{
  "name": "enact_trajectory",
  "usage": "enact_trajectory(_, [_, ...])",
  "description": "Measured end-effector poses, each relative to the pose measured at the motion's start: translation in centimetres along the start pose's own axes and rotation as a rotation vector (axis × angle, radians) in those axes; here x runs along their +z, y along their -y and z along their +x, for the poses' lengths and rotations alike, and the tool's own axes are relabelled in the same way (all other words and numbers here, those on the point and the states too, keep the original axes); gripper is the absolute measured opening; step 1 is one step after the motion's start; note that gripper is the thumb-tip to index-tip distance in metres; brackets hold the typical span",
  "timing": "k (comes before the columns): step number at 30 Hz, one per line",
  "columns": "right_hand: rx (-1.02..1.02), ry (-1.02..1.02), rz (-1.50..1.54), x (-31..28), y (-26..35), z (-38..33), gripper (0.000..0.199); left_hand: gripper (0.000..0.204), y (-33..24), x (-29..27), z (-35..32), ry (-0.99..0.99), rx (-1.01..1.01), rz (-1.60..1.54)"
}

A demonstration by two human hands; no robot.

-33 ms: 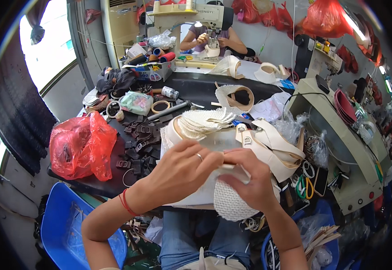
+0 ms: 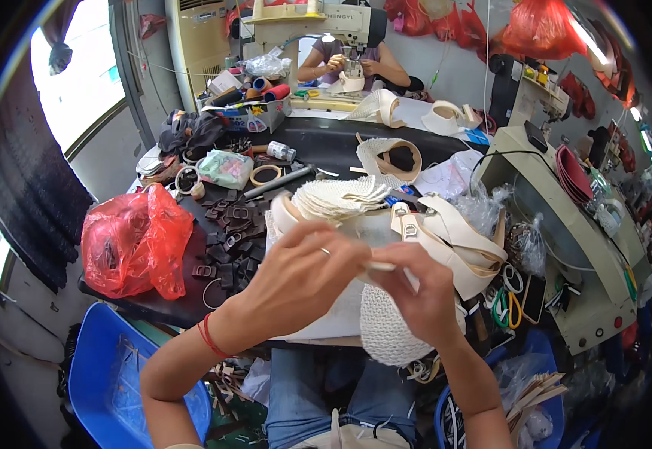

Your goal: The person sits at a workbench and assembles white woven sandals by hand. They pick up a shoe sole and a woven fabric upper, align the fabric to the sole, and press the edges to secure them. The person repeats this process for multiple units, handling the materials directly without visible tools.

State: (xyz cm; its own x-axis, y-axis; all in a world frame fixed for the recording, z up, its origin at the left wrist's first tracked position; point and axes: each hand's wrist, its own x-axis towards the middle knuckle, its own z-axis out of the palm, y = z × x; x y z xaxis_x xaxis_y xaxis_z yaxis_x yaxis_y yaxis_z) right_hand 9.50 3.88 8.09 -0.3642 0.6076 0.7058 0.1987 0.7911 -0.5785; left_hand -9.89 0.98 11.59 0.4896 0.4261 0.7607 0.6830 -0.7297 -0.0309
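Right hand (image 2: 425, 288) has its thumb and fingers bent round the top of a woven cream piece (image 2: 392, 323), which hangs just under it. Left hand (image 2: 303, 269) is close beside it, fingers curled in by a pale edge (image 2: 381, 266). Its fingertips are blurry, so I cannot tell if they grip that edge or only touch it.

To do this well, I think the right hand should hold the piece snug and not squeeze hard, since the weave looks like it could pull out of shape. Small, soft moves by the left fingers would likely keep the edge neat.

Under the hands is a pale sheet (image 2: 333, 327) on the black bench (image 2: 326, 138). Just past the left hand sits a pile of woven pieces (image 2: 341, 196). To the right of the right hand lie cream straps (image 2: 446, 243), and near those, green scissors (image 2: 500, 308). Left of the left hand are lots of dark buckles (image 2: 240, 224), then a red bag (image 2: 133, 251). Lower down that side stands a blue tub (image 2: 94, 355).

Far past both hands, another person (image 2: 377, 56) works at a sewing machine (image 2: 292, 34). Red bags (image 2: 539, 34) hang high up on the right. Far left, a bright window (image 2: 79, 71) is next to a dark curtain (image 2: 23, 179).
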Motion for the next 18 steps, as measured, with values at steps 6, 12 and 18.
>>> enact_trajectory(6, [0.281,-0.409,0.497,-4.0,0.1,-0.9,0.018,0.031,-1.6,5.1,-6.9,-0.17,-0.919,-0.296])
enact_trajectory(12, [0.222,-0.668,0.63,-5.1,1.0,-1.8,0.023,0.075,-7.4,13.7,-10.0,0.038,-0.951,0.027])
enact_trajectory(18, [0.333,-0.803,0.555,-12.1,2.0,-6.2,0.02,0.047,-5.3,13.0,-8.9,-0.609,-1.295,-1.154])
